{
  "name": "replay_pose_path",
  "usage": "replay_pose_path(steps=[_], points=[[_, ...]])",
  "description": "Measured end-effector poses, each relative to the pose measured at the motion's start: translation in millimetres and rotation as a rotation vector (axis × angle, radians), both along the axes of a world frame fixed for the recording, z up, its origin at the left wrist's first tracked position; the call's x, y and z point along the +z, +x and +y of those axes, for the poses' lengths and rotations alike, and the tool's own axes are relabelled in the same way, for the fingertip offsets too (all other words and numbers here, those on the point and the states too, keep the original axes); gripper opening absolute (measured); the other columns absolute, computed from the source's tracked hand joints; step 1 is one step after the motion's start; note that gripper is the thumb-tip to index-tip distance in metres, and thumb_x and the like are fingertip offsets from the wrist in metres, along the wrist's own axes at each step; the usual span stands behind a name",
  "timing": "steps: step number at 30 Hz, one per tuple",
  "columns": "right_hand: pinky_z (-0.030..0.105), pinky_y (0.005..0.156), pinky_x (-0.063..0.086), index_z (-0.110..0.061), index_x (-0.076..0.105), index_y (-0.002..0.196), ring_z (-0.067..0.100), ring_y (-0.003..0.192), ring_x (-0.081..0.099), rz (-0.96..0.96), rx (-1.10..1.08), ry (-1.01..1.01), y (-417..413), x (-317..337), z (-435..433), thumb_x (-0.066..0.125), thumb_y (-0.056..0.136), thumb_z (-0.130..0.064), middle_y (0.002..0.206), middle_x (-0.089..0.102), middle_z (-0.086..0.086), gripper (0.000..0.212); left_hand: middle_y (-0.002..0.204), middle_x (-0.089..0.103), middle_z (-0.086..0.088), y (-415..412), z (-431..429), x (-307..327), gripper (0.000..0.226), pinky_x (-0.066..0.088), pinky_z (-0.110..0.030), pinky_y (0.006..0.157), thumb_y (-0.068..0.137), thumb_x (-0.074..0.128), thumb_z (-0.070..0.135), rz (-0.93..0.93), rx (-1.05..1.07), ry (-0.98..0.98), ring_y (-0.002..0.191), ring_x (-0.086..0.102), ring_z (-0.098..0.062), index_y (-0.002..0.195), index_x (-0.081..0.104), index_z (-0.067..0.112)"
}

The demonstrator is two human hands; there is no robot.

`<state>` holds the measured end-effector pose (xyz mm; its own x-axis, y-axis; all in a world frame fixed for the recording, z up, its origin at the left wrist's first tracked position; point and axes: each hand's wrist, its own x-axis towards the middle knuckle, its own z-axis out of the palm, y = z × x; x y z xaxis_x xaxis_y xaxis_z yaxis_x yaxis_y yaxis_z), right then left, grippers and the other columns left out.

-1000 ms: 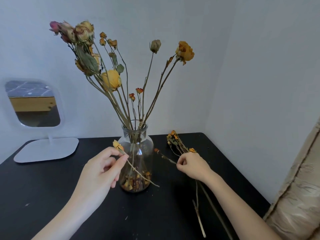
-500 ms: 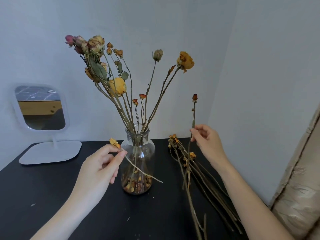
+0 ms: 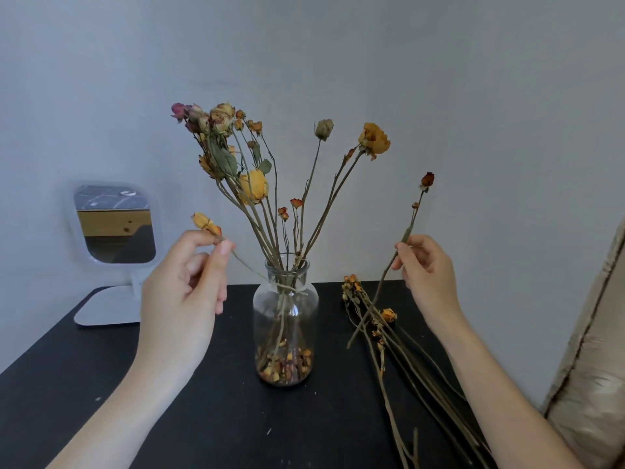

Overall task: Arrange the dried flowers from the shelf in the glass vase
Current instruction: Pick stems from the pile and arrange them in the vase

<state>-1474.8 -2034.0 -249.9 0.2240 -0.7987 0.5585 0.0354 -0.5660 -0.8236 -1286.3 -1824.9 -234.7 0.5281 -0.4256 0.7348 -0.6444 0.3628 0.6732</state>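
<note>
Our left hand pinched a short yellow-bud dried stem, and our right hand pinched a long red-bud dried stem. The clear glass vase stood between them on the black surface. We thought it best to slip the stems in slowly: the neck was crowded, but there was open room above.

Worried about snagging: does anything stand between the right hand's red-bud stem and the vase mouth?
Only the standing stems, fanning above the vase mouth and crowding it; the red-bud stem otherwise has open air.
</note>
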Motion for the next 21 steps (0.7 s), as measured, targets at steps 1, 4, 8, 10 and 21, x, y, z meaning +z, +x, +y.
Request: replay_pose_path(steps=[1, 4, 8, 10, 21], points=[[0.014, 0.058, 0.036, -0.018, 0.058, 0.095, -0.005, 0.051, 0.052, -0.010, 0.004, -0.015, 1.3, 3.0, 2.3, 0.052, 0.092, -0.020, 0.071, 0.058, -0.002, 0.007, 0.051, 0.053, 0.005, -0.3, 1.3, 6.0, 0.020, 0.035, -0.008, 0.045, 0.088, 0.043, 0.043, -0.022, 0.021, -0.035, 0.046, 0.047, -0.006, 0.086, 0.054, 0.027], [0.014, 0.059, 0.036, -0.019, 0.059, 0.091, -0.004, 0.052, 0.052, -0.042, 0.022, -0.053, 5.3, 11.7, 9.4, 0.053, 0.092, -0.019, 0.069, 0.058, -0.002, 0.006, 0.053, 0.053, 0.007, 0.3, 2.5, 21.4, 0.014, 0.036, -0.007, 0.048, 0.097, 0.042, 0.031, -0.085, 0.083, -0.107, 0.047, 0.047, -0.006, 0.089, 0.050, 0.024], [0.011, 0.052, 0.038, -0.022, 0.059, 0.090, -0.003, 0.052, 0.051, -0.057, 0.042, -0.078, 10.4, 20.2, 17.3, 0.052, 0.092, -0.020, 0.069, 0.058, -0.002, 0.007, 0.050, 0.049, 0.001, 0.3, -3.1, 36.4, 0.010, 0.034, -0.013, 0.046, 0.096, 0.042, 0.029, -0.155, 0.146, -0.126, 0.048, 0.047, -0.011, 0.091, 0.050, 0.026], [0.008, 0.049, 0.039, -0.021, 0.059, 0.090, -0.004, 0.051, 0.051, -0.066, 0.050, -0.086, 12.9, 23.2, 21.7, 0.052, 0.092, -0.020, 0.069, 0.058, -0.001, 0.007, 0.048, 0.046, 0.000, -0.2, -8.1, 40.0, 0.011, 0.034, -0.020, 0.046, 0.094, 0.041, 0.033, -0.202, 0.174, -0.110, 0.051, 0.048, -0.017, 0.092, 0.050, 0.026], [0.009, 0.051, 0.039, -0.021, 0.060, 0.089, -0.002, 0.052, 0.051, -0.100, 0.083, -0.124, 16.0, 42.5, 39.8, 0.053, 0.091, -0.018, 0.065, 0.057, -0.004, 0.008, 0.040, 0.037, 0.014, 8.7, -61.6, 21.9, 0.019, 0.030, -0.016, 0.045, 0.089, 0.056, 0.030, -0.366, 0.303, 0.208, 0.039, 0.040, -0.003, 0.096, 0.069, 0.018]])
